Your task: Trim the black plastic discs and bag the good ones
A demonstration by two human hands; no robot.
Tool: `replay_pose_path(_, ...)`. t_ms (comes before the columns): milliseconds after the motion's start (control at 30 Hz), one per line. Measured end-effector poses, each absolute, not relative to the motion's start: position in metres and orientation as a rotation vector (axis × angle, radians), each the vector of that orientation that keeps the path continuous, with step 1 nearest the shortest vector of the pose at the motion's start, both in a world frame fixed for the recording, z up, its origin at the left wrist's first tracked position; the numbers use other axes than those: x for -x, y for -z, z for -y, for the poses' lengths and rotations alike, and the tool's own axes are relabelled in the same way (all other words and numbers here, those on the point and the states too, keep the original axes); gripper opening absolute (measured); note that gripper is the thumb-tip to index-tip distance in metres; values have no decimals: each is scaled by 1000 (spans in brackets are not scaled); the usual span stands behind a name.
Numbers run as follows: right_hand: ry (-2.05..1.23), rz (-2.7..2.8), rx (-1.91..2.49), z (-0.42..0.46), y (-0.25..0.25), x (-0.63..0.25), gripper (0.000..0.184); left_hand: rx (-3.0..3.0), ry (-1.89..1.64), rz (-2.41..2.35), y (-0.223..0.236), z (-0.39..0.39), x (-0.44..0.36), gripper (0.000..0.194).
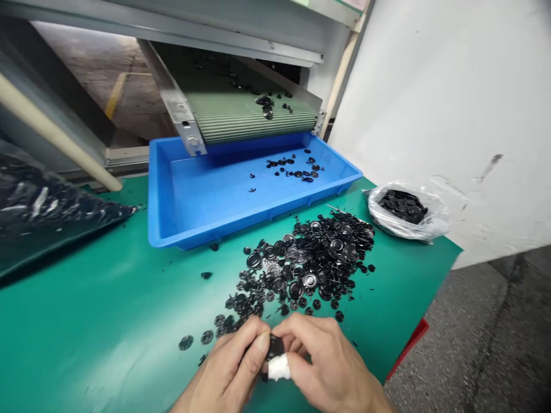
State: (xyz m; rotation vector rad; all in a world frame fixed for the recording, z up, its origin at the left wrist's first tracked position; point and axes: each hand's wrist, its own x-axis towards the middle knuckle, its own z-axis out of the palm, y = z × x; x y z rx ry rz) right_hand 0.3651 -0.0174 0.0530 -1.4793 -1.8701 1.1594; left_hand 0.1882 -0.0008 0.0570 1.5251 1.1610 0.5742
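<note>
My left hand (235, 367) and my right hand (329, 364) meet at the near edge of a green table (94, 321). Both pinch one small black round plastic part (275, 346) between thumbs and fingertips. One finger of my right hand is wrapped in white tape (279, 370). Just beyond my hands lies a heap of several black round plastic parts (301, 267), with a few strays to the left of it.
A blue tray (193, 201) stands behind the heap and holds a few black parts. A green conveyor belt (253, 117) ends over the tray. A clear bag of black parts (402, 215) rests at the table's right corner. A dark plastic bag (47, 201) lies at left.
</note>
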Motion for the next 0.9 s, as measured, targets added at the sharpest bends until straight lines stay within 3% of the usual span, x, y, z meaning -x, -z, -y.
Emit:
replay_pose_path(200, -1074, 1819, 1353, 14, -46, -350, 29, -1372, -549, -1197, -58, 3, -181, 41)
replay_pose_path(433, -1403, 1638, 1300, -2, -45, -340, 24, -1185, -583, -1119, -53, 0, -171, 40)
replay_pose_path(500, -1258, 1832, 1361, -19, -50, -343, 27, -1184, -618, -1155, -53, -4, -163, 39)
replay_pose_path(667, -461, 2388, 1559, -73, -62, -338, 34, -793, -767, -1126, -48, -14, -140, 34)
replay_pose_path(900, -305, 2669, 1611, -96, -62, -319, 26, -352, -827, -772, -37, -21, -134, 21)
